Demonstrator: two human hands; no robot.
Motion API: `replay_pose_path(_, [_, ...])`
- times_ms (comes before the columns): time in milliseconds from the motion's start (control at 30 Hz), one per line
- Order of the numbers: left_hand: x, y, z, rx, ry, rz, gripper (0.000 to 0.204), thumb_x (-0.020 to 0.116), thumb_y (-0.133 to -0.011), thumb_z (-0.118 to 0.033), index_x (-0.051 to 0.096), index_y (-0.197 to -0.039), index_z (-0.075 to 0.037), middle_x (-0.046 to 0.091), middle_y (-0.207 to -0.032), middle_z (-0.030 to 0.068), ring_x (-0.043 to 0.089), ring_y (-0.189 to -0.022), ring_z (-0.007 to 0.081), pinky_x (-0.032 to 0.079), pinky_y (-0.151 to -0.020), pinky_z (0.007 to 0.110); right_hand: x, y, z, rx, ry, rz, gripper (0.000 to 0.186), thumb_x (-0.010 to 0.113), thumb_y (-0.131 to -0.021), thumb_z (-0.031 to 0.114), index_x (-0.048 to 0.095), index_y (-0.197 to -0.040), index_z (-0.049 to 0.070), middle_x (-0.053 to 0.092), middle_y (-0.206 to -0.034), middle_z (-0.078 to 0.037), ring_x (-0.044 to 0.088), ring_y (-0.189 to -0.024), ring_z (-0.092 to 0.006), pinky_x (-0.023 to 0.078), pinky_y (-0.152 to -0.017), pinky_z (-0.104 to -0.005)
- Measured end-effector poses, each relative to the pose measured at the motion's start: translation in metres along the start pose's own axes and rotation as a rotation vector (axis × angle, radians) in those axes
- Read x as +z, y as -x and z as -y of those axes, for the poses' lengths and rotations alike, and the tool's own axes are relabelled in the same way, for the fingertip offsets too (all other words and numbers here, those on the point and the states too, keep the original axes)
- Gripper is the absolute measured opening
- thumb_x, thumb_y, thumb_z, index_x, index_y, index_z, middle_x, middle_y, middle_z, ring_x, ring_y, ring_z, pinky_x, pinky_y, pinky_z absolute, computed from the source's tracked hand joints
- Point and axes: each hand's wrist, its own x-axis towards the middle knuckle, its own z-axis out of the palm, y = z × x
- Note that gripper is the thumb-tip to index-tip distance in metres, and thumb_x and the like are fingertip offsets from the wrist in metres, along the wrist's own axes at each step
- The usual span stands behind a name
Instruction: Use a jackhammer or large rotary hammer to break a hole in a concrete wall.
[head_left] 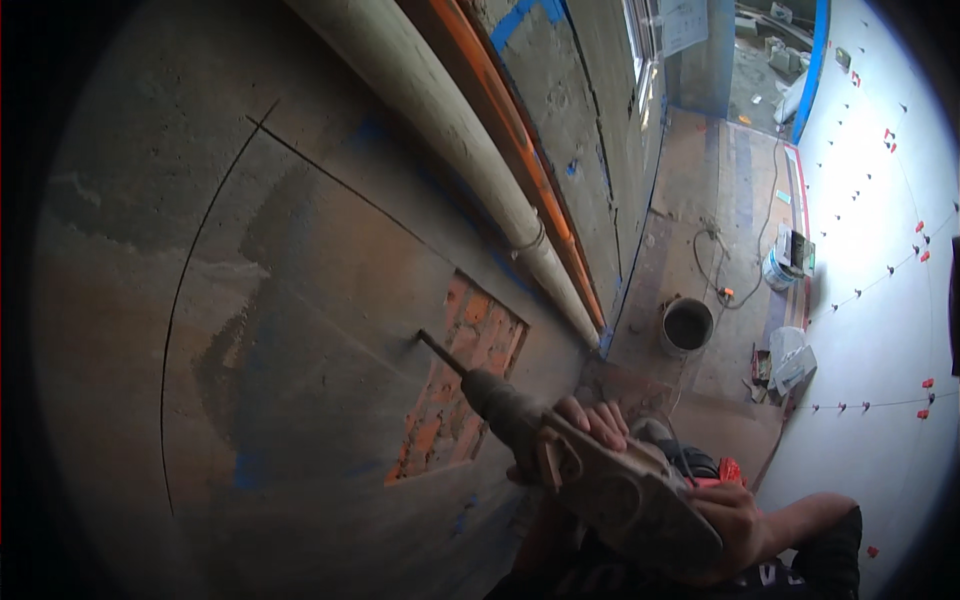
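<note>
Your left hand (594,424) has its fingers around the drill's (630,490) front, your right hand (732,517) grasps its rear; its bit (441,352) points at the grey wall (340,400) beside exposed brick (440,415).

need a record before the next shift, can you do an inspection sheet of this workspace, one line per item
Surface: grey cement wall with black marking lines and an exposed brick patch.
Job's things: hammer drill, its bit pointed at the cement left of the brick; contact or hole depth unclear.
Clutter: open bucket, a white bucket and a pale plastic bag on the floor.
Hands: left hand grips the drill's front, right hand its rear.
Cables: grey cable loosely looped on the floor.
Surroundings: pale pipe, orange pipe, white wall with red and black clips, rubble beyond.
</note>
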Motion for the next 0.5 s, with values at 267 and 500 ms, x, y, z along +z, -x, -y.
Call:
replay_pose_path(267, [-0.012, 0.001, 0.003, 0.090, 0.023, 0.039, 0.112, 0.057, -0.075, -0.098, 0.053, -0.128, 0.001, 0.073, -0.107, 0.0229, 0.070, -0.099, 0.0332, 0.046, -0.093, 0.044, 0.005, -0.011, -0.002, 0.003, -0.081, 0.049, 0.051, 0.090, -0.067, 0.037, 0.073, -0.089, -0.005, 0.073, -0.079, -0.016, 0.074, -0.064, -0.0283, 0.057, -0.057, -0.0364])
replay_pose_path(500, [0.014, -0.012, -0.006, 0.027, 0.060, 0.002, 0.106, 0.057, -0.078, -0.096, 0.053, -0.127, -0.002, 0.074, -0.106, 0.0216, 0.068, -0.098, 0.0314, 0.046, -0.092, 0.044, -0.005, -0.012, 0.016, -0.016, -0.034, 0.188, 0.055, 0.090, -0.070, 0.034, 0.073, -0.101, -0.008, 0.075, -0.088, -0.017, 0.076, -0.071, -0.0287, 0.061, -0.063, -0.0359])
